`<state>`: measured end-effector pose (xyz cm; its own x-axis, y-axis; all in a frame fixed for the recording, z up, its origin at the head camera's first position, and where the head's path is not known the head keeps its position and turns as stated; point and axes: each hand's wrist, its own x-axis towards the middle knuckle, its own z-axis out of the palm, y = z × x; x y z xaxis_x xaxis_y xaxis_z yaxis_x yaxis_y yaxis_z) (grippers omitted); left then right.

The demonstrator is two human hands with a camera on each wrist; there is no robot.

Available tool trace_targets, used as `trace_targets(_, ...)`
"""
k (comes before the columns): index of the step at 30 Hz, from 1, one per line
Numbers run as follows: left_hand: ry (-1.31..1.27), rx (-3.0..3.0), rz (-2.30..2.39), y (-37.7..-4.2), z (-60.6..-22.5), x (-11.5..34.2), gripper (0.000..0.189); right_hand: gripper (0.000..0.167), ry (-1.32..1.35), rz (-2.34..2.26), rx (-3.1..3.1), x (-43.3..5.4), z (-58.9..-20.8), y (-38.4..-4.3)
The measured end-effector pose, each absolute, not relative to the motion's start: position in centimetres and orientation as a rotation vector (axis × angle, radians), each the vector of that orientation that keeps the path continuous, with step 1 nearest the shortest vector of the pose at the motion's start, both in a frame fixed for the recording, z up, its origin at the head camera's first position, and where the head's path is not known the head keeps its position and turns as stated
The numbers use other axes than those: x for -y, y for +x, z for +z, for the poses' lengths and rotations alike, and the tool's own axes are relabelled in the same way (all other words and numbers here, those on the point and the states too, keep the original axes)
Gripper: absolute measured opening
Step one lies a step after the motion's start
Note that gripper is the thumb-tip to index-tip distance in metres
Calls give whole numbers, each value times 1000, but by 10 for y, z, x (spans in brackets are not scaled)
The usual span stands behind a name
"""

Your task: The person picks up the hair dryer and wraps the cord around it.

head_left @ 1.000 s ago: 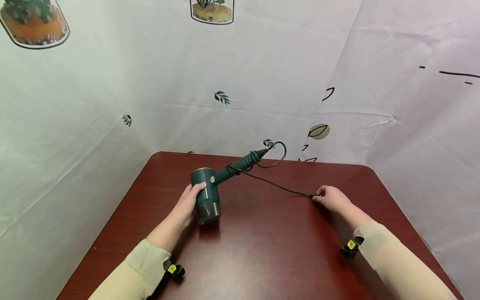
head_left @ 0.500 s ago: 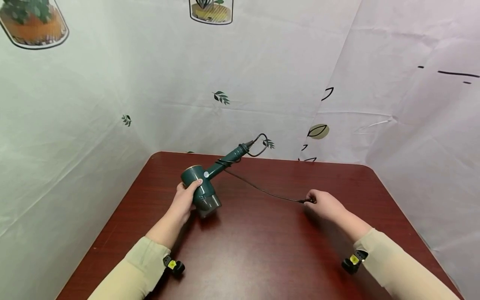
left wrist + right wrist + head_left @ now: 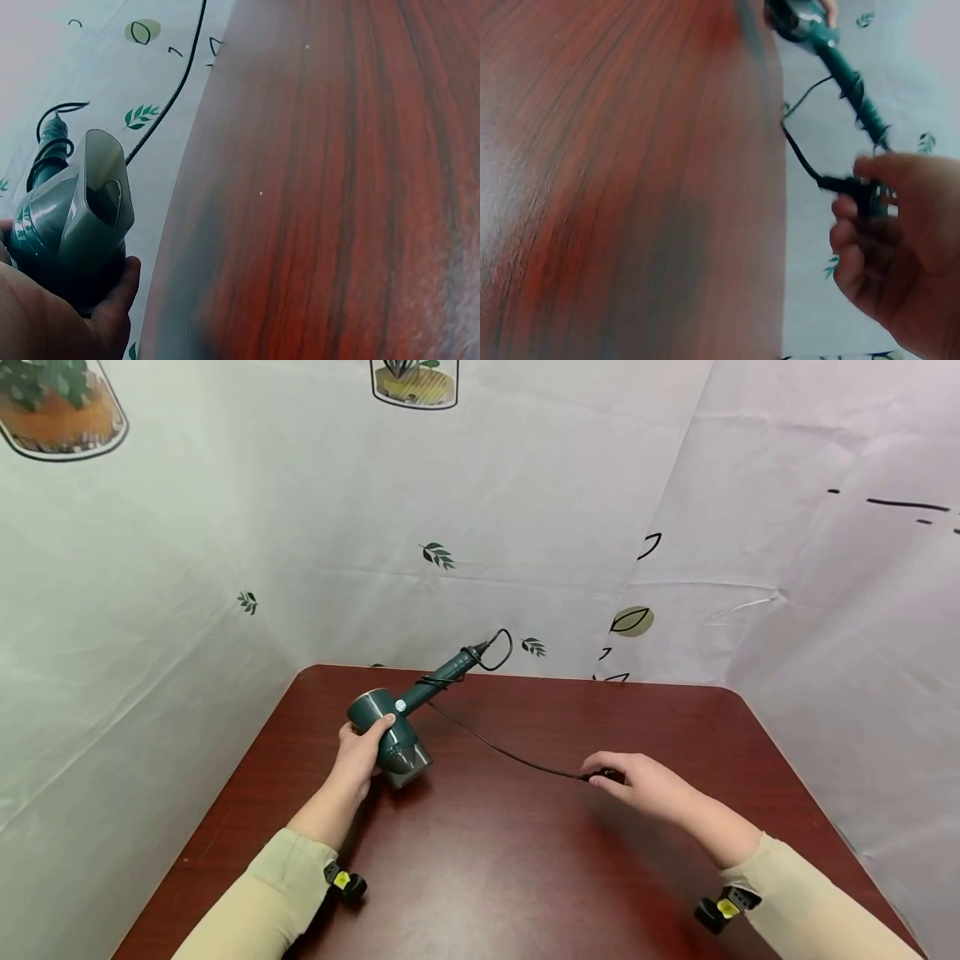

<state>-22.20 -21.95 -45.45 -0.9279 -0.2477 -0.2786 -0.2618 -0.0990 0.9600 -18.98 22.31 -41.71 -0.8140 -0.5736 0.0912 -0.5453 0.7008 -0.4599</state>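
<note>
My left hand (image 3: 356, 755) grips the body of a dark green hair dryer (image 3: 392, 737), thumb across its near side. The dryer is tilted, with its smoky translucent nozzle (image 3: 101, 199) toward the near right and its handle (image 3: 442, 679) slanting up to the far right. A black cord (image 3: 510, 755) loops from the handle's end, winds round the handle and runs slackly to the right. At its end, my right hand (image 3: 652, 787) holds the black plug (image 3: 859, 191) between thumb and fingers above the table.
Both hands work over a reddish-brown wooden table (image 3: 510, 877) with rounded far corners. White sheeting (image 3: 337, 510) printed with leaves and jars stands behind it and along both sides. Small black cameras (image 3: 347, 883) are strapped at both wrists.
The hair dryer has moved left and slightly away in my left hand, its nozzle swinging rightward. My right hand has come left and nearer with the plug, its fingers now more extended.
</note>
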Motion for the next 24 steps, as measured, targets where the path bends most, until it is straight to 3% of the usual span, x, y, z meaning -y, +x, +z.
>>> trace_targets(5,-602,-2148,2215,-223,-457,222,102,11,-1130,-841,-2626,-219,-406,-180)
trace_targets(16,-588,-2178,2172,-222,-456,222,107,5,-1262,-1119,-2155,-202,-366,-164)
trace_targets(24,-556,-2215,2143,-220,-454,217,104,22,-1524,-1222,-1990,-180,-337,-162)
